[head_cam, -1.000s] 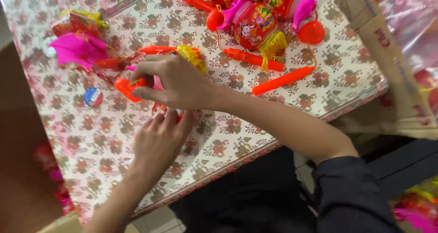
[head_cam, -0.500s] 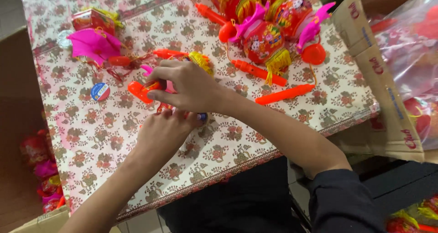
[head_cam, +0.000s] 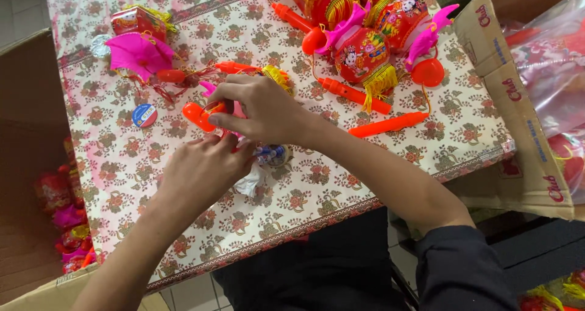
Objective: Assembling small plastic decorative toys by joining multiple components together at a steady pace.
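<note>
Looking down from the head camera: right hand (head_cam: 262, 107) pinched around an orange plastic handle (head_cam: 201, 115) near the middle of the flowered table (head_cam: 341, 183); left hand (head_cam: 204, 168) just below, fingers curled over a small crumpled wrapper (head_cam: 262, 162), grip unclear. Red lanterns (head_cam: 362, 52) crowded at the far edge, round blue disc (head_cam: 144, 115) toward the left edge.

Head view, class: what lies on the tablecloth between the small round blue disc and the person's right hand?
In the head view, an orange plastic handle lies between the blue disc and the right hand, whose fingers grip its near end; otherwise bare floral tablecloth.
</note>
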